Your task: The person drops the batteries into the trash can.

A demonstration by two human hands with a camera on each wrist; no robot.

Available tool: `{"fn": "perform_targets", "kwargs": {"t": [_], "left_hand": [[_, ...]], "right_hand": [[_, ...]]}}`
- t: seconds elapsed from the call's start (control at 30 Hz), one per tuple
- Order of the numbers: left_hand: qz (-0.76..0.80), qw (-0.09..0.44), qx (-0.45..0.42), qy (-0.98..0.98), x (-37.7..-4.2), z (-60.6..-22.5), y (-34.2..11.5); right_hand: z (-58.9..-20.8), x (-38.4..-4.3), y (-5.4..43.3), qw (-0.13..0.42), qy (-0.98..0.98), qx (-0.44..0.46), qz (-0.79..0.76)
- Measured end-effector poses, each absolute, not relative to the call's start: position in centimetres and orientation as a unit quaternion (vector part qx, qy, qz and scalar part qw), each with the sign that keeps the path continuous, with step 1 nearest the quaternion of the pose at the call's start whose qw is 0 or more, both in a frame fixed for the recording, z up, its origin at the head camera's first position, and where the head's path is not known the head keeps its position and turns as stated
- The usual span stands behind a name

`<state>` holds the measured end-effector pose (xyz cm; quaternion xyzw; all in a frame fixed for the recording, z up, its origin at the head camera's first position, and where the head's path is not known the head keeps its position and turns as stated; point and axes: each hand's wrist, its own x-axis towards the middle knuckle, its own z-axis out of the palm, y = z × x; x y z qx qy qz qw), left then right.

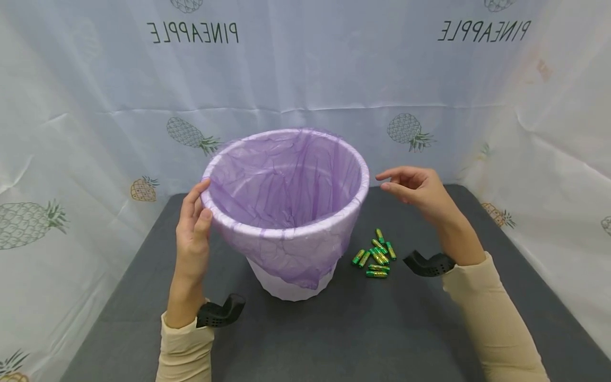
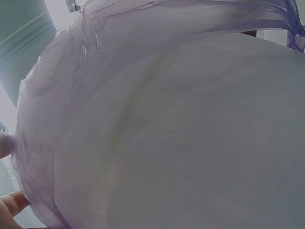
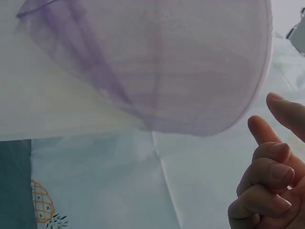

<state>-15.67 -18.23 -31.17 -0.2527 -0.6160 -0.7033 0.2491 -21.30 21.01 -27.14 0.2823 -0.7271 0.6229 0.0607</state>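
Note:
A white bin (image 1: 286,286) stands upright on the dark table, lined with a thin purple plastic bag (image 1: 291,191). The bag is folded over the rim and hangs down the outside unevenly. My left hand (image 1: 192,239) touches the bin's left side at the rim, its fingertips and thumb against the bagged outer face. In the left wrist view, fingertips (image 2: 14,202) meet the bag's edge. To the right of the rim, my right hand (image 1: 417,191) hovers apart from the bin. Its index finger and thumb reach out with a gap between them, the other fingers curl in, and nothing is held.
Several small green and gold batteries (image 1: 379,255) lie loosely grouped on the dark table (image 1: 305,345) at the right of the bin. A pineapple-print curtain (image 1: 305,63) hangs behind the table and along both sides.

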Motion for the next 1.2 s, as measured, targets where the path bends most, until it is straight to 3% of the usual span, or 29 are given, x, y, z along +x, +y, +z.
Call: {"fn": "perform_targets", "kwargs": {"t": [0.83, 1.2], "left_hand": [[-0.712, 0.252, -0.272, -0.597, -15.7, -31.1, -18.1], [-0.71, 0.247, -0.268, -0.602, -15.6, -31.2, -18.1]], "right_hand": [[-36.2, -21.8, 25.3, 0.037, -0.788, 0.236, 0.568], [-40.2, -22.0, 26.7, -0.003, -0.801, 0.22, 0.557]]}}
